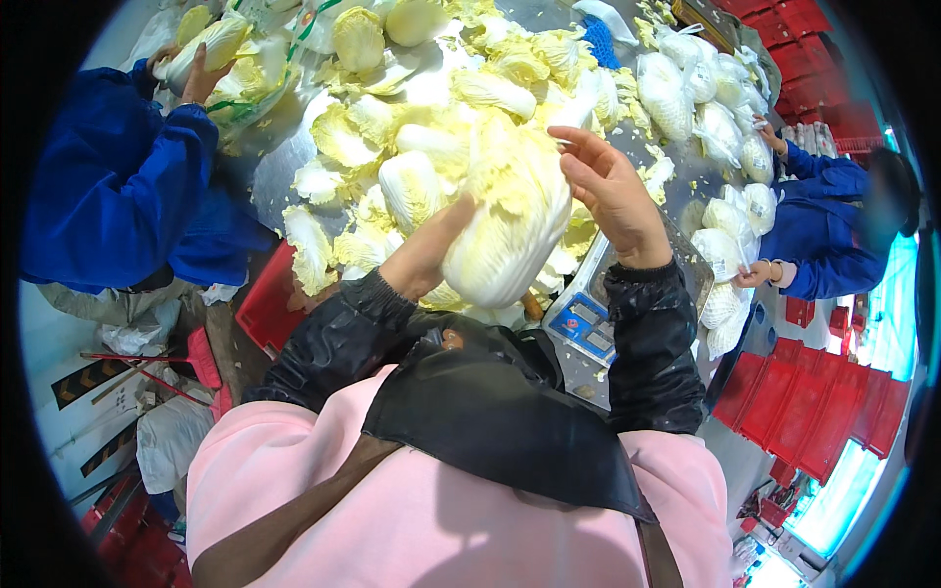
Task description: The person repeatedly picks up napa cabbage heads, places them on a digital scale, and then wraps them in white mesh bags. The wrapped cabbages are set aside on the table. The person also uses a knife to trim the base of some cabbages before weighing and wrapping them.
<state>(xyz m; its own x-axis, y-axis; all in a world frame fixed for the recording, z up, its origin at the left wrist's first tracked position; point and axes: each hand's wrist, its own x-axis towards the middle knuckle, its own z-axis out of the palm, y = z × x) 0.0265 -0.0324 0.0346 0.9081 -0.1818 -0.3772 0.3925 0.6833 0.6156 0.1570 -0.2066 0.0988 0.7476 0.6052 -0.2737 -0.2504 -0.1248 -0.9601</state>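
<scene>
A large napa cabbage, white at its base with pale yellow leaves above, is held up before me. My left hand grips its left side near the base, thumb on the outer leaves. Beside the cabbage's upper right, my right hand is raised with its fingers curled and parted; whether a fingertip touches the leaf edge I cannot tell. Beneath and behind lie loose yellow leaves and other trimmed cabbages, one just left of the held one.
A scale with a blue panel stands near my right forearm. Netted, bagged cabbages are piled at the right, where a co-worker in blue touches some. Another co-worker at the left holds a cabbage. A red crate is at the left table edge.
</scene>
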